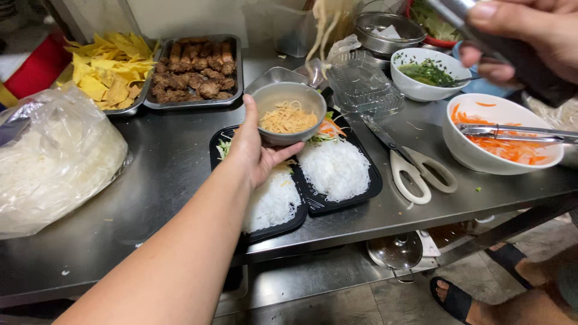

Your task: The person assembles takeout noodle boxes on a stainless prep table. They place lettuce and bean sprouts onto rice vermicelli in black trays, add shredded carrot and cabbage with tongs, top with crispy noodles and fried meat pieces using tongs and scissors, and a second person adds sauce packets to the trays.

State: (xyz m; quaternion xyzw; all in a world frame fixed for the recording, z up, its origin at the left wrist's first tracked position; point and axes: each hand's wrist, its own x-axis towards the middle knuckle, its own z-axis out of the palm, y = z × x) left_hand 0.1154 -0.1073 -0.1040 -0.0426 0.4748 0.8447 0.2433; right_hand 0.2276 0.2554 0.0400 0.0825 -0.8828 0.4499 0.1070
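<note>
Left hand [256, 150]: fingers clamped round small grey bowl [288, 111] of tan shreds, above black trays [361, 192] of white noodles.
Scissors [415, 171]: white handles, flat on steel table [162, 180].
Right hand [518, 42]: closed on dark handle, tool tip cut off; pale strands dangle, blurred.

We see a brushed steel counter [162, 162], dull and smudged. The small bowl [288, 102] in our left hand [256, 150] looks like matt metal. Two takeaway trays [352, 195] are glossy black plastic. The carrot bowl [475, 150] is smooth white ceramic, with shiny metal tongs [518, 132] across it. The scissors [415, 168] have cream plastic handles. A crinkled clear plastic bag [54, 156] glistens.
</note>
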